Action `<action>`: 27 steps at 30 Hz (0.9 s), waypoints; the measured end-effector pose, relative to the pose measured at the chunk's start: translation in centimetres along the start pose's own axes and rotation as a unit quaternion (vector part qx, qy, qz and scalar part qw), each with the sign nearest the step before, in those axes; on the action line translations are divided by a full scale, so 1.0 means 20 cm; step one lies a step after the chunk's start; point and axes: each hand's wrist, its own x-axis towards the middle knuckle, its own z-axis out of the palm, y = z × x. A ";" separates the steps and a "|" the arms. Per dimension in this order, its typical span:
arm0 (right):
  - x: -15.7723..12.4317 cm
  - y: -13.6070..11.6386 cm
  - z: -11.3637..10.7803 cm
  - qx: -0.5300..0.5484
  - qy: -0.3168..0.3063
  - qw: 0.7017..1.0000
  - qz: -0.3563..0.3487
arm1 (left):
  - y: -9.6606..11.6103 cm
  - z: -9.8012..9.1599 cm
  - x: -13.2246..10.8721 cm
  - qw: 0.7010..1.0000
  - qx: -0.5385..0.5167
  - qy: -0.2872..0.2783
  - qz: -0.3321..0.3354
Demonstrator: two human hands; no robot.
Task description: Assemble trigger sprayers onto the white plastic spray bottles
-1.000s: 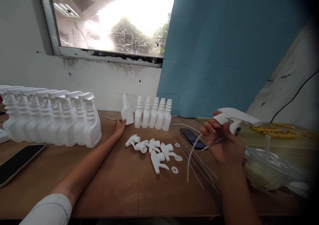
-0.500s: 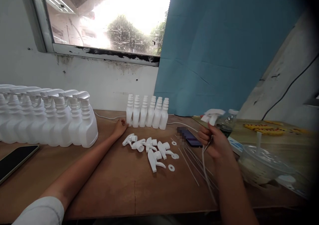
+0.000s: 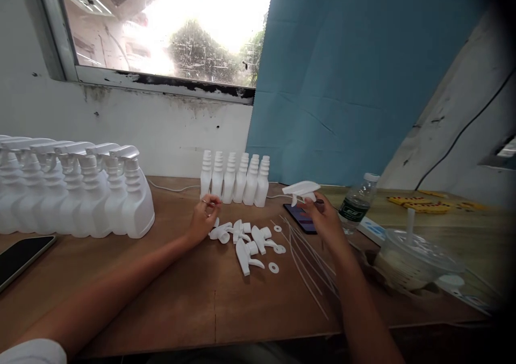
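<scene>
My right hand [image 3: 324,216] is closed round a white trigger spray head [image 3: 303,189], its long top lying nearly level above the table. My left hand [image 3: 206,216] hovers just in front of a row of white ribbed-neck bottles [image 3: 241,184]. Its fingers are pinched together, and what they hold, if anything, does not show. Several loose white spray heads [image 3: 246,256] lie in a cluster between my hands, the leftmost partly hidden by my left hand. White ring washers [image 3: 273,268] lie beside them, and thin clear tubes [image 3: 300,262] lie farther right.
Capped white spray bottles [image 3: 139,208] stand in rows at the left, behind a dark phone [image 3: 24,259]. Another phone [image 3: 300,219] lies behind the tubes. On the right are a water bottle [image 3: 357,208] and a lidded drink cup with a straw [image 3: 411,262].
My right hand has moved left with the spray head, whose top is turned the other way. My left hand has come right and nearer, away from the bottle row's left end. The view has shifted slightly.
</scene>
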 end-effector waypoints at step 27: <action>-0.35 -0.41 0.25 0.092 -0.282 0.953 -0.060 | 0.18 0.12 -0.22 0.790 -0.465 -0.188 -0.352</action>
